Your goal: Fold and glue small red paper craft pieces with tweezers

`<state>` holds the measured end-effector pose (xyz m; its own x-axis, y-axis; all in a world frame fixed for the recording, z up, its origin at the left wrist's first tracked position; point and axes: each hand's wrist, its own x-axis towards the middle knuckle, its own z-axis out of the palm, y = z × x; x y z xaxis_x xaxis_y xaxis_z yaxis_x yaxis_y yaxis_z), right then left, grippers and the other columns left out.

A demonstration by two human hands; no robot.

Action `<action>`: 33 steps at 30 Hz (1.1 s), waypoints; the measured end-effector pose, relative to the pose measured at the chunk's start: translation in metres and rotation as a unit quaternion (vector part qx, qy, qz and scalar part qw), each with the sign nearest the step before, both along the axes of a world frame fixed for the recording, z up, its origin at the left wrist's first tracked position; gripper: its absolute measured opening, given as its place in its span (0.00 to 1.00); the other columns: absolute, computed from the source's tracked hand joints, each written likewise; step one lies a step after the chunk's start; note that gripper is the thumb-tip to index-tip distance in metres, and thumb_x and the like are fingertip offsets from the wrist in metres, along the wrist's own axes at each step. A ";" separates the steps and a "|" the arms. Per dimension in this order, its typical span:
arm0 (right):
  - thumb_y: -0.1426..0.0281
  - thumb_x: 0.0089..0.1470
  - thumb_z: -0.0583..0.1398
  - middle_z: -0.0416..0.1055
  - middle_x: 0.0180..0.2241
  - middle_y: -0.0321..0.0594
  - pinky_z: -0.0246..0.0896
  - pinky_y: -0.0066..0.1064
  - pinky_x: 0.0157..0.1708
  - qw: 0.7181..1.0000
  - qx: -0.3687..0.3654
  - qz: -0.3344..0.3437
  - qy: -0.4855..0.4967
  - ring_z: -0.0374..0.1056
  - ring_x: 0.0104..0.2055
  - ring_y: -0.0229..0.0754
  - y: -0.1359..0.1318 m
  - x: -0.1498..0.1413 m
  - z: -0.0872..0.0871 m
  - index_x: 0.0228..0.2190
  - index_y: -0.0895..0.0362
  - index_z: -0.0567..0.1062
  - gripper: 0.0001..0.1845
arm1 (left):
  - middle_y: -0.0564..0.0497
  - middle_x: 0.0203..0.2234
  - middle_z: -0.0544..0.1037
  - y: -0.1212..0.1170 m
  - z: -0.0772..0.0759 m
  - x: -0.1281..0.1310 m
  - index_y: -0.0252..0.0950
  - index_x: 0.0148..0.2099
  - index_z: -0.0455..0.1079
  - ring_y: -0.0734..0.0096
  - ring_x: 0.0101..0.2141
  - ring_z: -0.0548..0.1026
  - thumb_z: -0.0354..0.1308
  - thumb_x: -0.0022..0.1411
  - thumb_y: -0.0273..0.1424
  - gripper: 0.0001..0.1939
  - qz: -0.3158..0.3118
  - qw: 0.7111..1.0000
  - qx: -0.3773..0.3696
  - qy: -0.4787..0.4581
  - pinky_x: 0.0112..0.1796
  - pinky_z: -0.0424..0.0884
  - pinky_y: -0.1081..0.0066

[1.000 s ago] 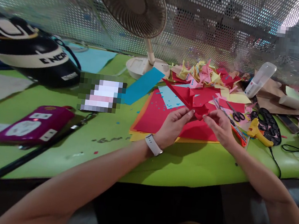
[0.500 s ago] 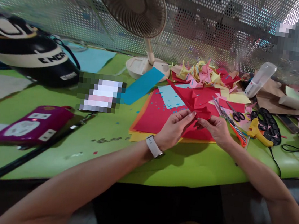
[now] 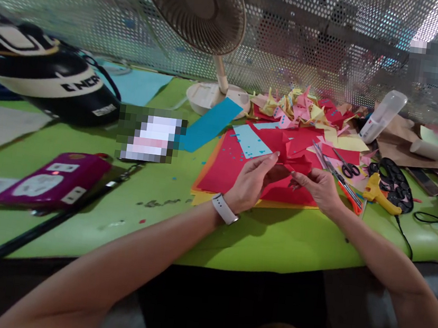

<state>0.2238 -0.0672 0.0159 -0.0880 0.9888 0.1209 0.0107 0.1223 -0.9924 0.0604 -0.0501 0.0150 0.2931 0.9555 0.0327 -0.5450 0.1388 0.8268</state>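
Between my two hands is a folded piece of red paper, raised over a stack of sheets. My left hand, with a white watch band on its wrist, pinches the paper's left side between thumb and fingers. At its lower right edge, my right hand grips it with thumb and fingertips. Below lie red sheets on orange and yellow ones. A pale blue sheet with small blue bits rests on top, partly behind the held paper.
To the right are scissors, a utility knife and a yellow glue gun with a cord. Paper scraps pile up behind. A fan, a blue strip, a large bottle and a purple power strip stand leftward.
My left thumb has shifted up and left along the red paper, and the left fingers have moved beneath it. The paper's folds have turned slightly; my right hand keeps its pinch.
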 end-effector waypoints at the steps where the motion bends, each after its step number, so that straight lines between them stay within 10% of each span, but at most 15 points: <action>1: 0.50 0.39 0.70 0.77 0.23 0.37 0.70 0.30 0.29 1.000 0.001 -0.001 -0.001 0.70 0.23 0.34 0.000 0.000 0.000 0.24 0.57 0.79 0.22 | 0.50 0.25 0.82 0.000 0.000 0.000 0.36 0.32 0.74 0.58 0.37 0.82 0.71 0.48 0.46 0.19 -0.007 1.000 0.003 0.005 0.45 0.76 0.58; 33: 0.52 0.42 0.69 0.76 0.21 0.36 0.67 0.30 0.29 0.999 0.010 -0.005 -0.034 0.68 0.23 0.35 -0.002 0.003 0.002 0.24 0.57 0.78 0.20 | 0.50 0.28 0.81 0.002 -0.007 -0.003 0.34 0.30 0.76 0.68 0.31 0.80 0.74 0.47 0.39 0.15 -0.010 0.994 0.072 0.077 0.41 0.78 0.64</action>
<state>0.2271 -0.0695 0.0177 -0.0860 0.9872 0.1347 0.0790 0.1415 -0.9868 0.0578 -0.0486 0.0075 0.3244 0.9381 0.1214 -0.4095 0.0236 0.9120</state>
